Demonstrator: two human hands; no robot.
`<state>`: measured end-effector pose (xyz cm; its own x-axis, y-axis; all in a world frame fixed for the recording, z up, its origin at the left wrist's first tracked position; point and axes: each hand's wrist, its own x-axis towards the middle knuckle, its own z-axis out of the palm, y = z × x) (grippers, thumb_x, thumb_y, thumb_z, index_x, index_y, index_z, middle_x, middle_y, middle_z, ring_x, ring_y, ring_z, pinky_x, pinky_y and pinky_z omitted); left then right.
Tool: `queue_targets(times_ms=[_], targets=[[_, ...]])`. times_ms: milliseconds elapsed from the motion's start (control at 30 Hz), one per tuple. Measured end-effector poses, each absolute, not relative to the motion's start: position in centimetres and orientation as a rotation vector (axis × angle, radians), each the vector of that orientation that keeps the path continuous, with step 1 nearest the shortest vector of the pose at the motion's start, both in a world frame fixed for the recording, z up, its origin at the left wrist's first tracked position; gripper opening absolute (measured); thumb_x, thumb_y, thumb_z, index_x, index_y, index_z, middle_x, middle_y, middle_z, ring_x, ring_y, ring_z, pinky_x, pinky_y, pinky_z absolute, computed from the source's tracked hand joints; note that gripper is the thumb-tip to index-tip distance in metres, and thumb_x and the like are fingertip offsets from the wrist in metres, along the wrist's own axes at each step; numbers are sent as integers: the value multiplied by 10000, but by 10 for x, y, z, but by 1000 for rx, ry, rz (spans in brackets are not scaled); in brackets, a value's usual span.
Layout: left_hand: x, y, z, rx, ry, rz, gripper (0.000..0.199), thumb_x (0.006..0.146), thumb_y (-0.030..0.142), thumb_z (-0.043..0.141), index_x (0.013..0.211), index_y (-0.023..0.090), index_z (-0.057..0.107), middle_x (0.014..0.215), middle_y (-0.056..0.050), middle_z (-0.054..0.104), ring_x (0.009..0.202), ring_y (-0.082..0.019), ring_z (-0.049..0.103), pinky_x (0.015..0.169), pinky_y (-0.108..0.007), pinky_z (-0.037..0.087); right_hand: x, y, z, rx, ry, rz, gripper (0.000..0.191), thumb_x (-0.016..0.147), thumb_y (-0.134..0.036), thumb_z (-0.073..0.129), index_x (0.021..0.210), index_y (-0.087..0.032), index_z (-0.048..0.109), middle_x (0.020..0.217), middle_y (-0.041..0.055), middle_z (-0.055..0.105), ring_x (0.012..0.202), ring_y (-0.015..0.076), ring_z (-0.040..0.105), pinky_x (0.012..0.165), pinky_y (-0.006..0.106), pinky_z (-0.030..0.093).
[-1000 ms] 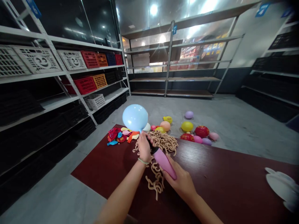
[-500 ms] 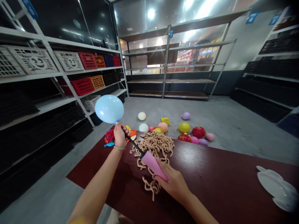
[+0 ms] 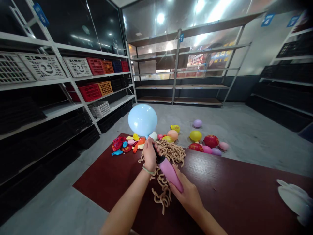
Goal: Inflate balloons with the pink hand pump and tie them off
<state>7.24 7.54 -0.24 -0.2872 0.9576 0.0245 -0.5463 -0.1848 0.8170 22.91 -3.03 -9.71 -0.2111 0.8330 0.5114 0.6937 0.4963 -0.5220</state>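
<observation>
"What's sitting on the left shelving?"

"Three white crates (image 3: pixel 42 67) are standing beside four coloured crates (image 3: pixel 107 66) along the top shelf (image 3: pixel 36 84)."

"And the hands?"

"The left hand (image 3: pixel 149 155) is pinching the neck of the blue balloon (image 3: pixel 142 120), which is floating just above it, while the right hand (image 3: pixel 188 195) is clamping around a pink pump (image 3: pixel 170 173) beside a tan tangle (image 3: pixel 171 151)."

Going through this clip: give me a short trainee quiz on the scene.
1. True or false: the left hand holds the blue balloon at its neck.
2. Which grips the pink pump? A) left hand B) right hand
3. What colour is the table top?

Key: 1 true; 2 B; 3 dark red.
</observation>
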Motion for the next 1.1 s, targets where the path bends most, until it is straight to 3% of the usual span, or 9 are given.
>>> queue_targets(times_ms=[233,633,900,1100], targets=[[45,87,2,703,888,1729,372,881,524,574,754,214,414,545,76,403,378,-71,399,338,-176,319,228,-30,-86,-1154,-2053,203,733,947,-273,533,1582,-267,168,1366,82,614,1177,213,643,932,332,565],[-6,125,52,608,884,1936,336,925,493,523,769,219,407,555,80,370,376,-62,365,337,-161,281,231,-28,-89,-1169,-2057,157,667,950,-300,543,1554,-288,258,1320,67,646,1130,221,667,915,359,575],[79,95,9,772,851,1677,411,891,579,549,752,210,431,558,51,436,400,-71,429,359,-165,331,238,-27,-96,-1349,-1896,248,628,955,-332,515,1541,-290,292,1342,68,634,1172,243,650,891,366,589],[71,86,-6,724,877,1691,411,889,580,543,750,216,411,543,71,406,370,-74,403,337,-179,331,233,-28,-94,-1245,-1994,244,665,958,-314,526,1559,-280,244,1403,78,584,1234,231,607,977,378,548]])
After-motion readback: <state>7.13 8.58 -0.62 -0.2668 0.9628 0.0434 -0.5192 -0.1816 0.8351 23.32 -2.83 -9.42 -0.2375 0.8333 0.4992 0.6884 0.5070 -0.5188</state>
